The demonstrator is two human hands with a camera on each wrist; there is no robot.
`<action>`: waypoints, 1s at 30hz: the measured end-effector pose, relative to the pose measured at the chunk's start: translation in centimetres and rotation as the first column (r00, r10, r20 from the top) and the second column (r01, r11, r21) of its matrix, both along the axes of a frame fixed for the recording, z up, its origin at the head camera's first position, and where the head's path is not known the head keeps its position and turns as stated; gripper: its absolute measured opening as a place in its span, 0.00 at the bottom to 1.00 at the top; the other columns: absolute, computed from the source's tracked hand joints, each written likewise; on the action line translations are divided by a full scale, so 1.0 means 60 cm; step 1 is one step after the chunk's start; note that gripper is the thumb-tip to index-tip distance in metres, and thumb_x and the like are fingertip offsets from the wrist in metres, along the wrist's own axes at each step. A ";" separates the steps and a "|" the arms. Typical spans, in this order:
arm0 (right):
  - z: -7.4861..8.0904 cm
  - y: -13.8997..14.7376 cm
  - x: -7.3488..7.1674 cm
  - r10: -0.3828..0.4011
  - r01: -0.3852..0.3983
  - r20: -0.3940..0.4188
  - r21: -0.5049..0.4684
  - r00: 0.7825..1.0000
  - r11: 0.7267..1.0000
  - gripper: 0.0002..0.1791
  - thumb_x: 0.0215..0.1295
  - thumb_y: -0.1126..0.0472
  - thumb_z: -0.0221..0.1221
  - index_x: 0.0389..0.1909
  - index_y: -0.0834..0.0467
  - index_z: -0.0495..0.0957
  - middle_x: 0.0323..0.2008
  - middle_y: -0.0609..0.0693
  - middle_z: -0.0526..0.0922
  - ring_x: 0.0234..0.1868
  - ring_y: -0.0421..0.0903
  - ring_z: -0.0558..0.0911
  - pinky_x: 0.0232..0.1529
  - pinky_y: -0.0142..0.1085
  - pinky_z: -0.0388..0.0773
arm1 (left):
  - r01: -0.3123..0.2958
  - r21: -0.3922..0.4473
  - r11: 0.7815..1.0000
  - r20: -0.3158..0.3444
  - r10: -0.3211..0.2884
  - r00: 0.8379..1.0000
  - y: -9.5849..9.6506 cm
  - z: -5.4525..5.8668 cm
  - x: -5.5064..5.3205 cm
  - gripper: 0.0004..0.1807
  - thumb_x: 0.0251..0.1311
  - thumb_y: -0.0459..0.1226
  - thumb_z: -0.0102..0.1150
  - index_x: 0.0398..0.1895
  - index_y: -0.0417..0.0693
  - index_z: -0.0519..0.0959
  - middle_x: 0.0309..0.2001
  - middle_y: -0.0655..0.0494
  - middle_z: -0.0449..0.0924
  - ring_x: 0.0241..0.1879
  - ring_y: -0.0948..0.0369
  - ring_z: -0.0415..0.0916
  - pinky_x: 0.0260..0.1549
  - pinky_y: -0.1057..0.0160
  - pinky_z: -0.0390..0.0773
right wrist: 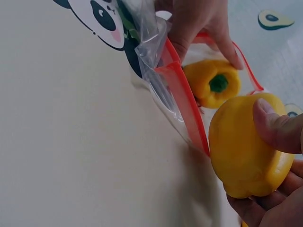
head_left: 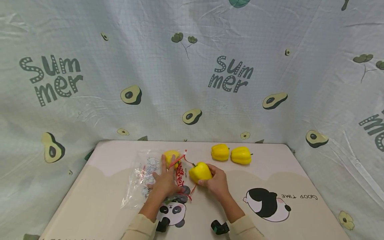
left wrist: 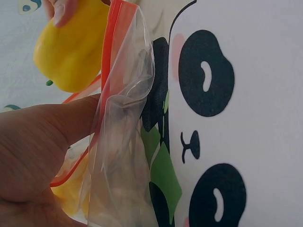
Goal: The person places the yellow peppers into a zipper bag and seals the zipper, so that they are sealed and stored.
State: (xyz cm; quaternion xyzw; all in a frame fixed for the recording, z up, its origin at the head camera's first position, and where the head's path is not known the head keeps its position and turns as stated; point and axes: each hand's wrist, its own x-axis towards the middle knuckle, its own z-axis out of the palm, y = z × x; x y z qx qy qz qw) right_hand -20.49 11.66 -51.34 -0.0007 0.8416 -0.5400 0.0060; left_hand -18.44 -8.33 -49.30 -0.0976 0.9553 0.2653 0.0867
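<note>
My right hand grips a yellow bell pepper at the red-edged mouth of a clear zip bag. The thumb lies across that pepper's side in the right wrist view. Fingers spread, my left hand reaches into the bag's mouth and holds it apart. Its thumb presses the near wall from inside, with clear plastic over the tip in the left wrist view. A second yellow bell pepper lies in the bag, green stem toward the opening, partly hidden by the left fingers in the head view.
Two more yellow bell peppers lie side by side toward the table's back, right of the bag. Printed panda and dog pictures mark the pale tabletop. A patterned curtain hangs behind the table.
</note>
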 end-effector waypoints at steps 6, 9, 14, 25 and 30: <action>0.002 -0.006 0.002 0.005 -0.005 0.003 0.003 1.000 1.000 0.38 0.51 0.69 0.78 0.66 0.62 0.78 0.62 0.58 0.85 0.61 0.56 0.83 0.71 0.57 0.75 | 0.002 0.000 1.000 -0.001 -0.002 1.000 -0.001 0.001 0.001 0.75 0.42 0.48 0.85 0.86 0.67 0.39 0.86 0.44 0.19 0.72 0.12 0.42 0.52 0.07 0.47; 0.002 -0.010 0.001 0.014 -0.014 -0.001 0.011 1.000 1.000 0.38 0.51 0.69 0.78 0.66 0.62 0.78 0.62 0.58 0.85 0.61 0.57 0.83 0.71 0.57 0.75 | 0.003 -0.001 1.000 -0.007 -0.003 1.000 -0.002 0.002 0.001 0.74 0.42 0.48 0.85 0.86 0.66 0.39 0.85 0.44 0.19 0.72 0.11 0.42 0.52 0.07 0.47; 0.005 -0.018 0.001 0.031 -0.031 -0.006 0.017 0.999 0.999 0.38 0.51 0.68 0.78 0.66 0.62 0.78 0.62 0.58 0.85 0.61 0.57 0.83 0.71 0.58 0.74 | 0.002 -0.003 1.000 -0.013 -0.002 1.000 -0.001 0.003 0.003 0.74 0.42 0.49 0.85 0.86 0.67 0.40 0.86 0.44 0.20 0.72 0.11 0.42 0.51 0.07 0.47; 0.003 -0.031 0.003 0.046 -0.046 -0.013 -0.016 0.999 0.999 0.38 0.51 0.67 0.79 0.65 0.62 0.79 0.61 0.58 0.86 0.61 0.57 0.83 0.71 0.57 0.75 | 0.002 0.012 1.000 -0.015 -0.002 1.000 0.000 0.001 0.002 0.74 0.43 0.47 0.85 0.86 0.68 0.40 0.85 0.45 0.19 0.71 0.11 0.41 0.51 0.06 0.45; 0.004 -0.040 0.004 0.059 -0.059 -0.013 -0.018 0.998 0.998 0.37 0.51 0.67 0.78 0.65 0.62 0.79 0.61 0.58 0.86 0.61 0.57 0.83 0.71 0.57 0.75 | 0.003 0.022 1.000 -0.019 -0.002 1.000 -0.002 0.002 0.005 0.73 0.44 0.48 0.85 0.86 0.67 0.40 0.86 0.45 0.20 0.72 0.11 0.41 0.52 0.06 0.46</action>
